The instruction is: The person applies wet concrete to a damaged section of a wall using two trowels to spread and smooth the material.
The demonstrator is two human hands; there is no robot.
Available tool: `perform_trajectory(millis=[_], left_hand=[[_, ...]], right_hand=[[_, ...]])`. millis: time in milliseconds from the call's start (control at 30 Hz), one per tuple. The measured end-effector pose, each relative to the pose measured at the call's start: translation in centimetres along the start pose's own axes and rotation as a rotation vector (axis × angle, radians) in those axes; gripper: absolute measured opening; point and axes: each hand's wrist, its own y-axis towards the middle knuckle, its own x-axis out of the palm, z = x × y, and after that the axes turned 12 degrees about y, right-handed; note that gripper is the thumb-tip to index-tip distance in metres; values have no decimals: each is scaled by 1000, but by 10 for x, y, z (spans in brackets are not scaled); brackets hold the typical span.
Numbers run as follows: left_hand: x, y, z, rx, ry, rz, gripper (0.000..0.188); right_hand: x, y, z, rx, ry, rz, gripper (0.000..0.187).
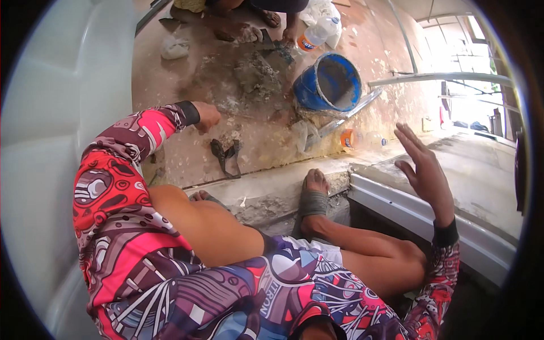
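The upper bottle point(326, 27) bears an orange label point(306, 43) with bold lettering. The lower bottle point(374, 140) also wears an orange label, its lettering small and harder to make out. Pale capitals point(265, 302) run slantwise on the patterned shirt point(221, 294).

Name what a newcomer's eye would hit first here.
Probably the shirt, its loud red, pink and purple print filling the lower part of the view. Next, the blue bucket with grey mix inside, above and right of centre, and the grey heap on the floor to its left. Then the bare hands: left curled at left of centre, right open at far right.
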Motion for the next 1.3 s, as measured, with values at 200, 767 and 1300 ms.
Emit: perform_trajectory(millis=[200, 767, 1300], left_hand=[[8, 21, -15, 26, 31, 42, 32], [81, -2, -21, 115, -76, 32, 28], [10, 12, 4, 67, 72, 158, 13]], right_hand=[[-6, -48, -39, 120, 148, -130, 60], [-2, -41, -20, 140, 330, -102, 60], [1, -56, -22, 16, 211, -35, 43]])
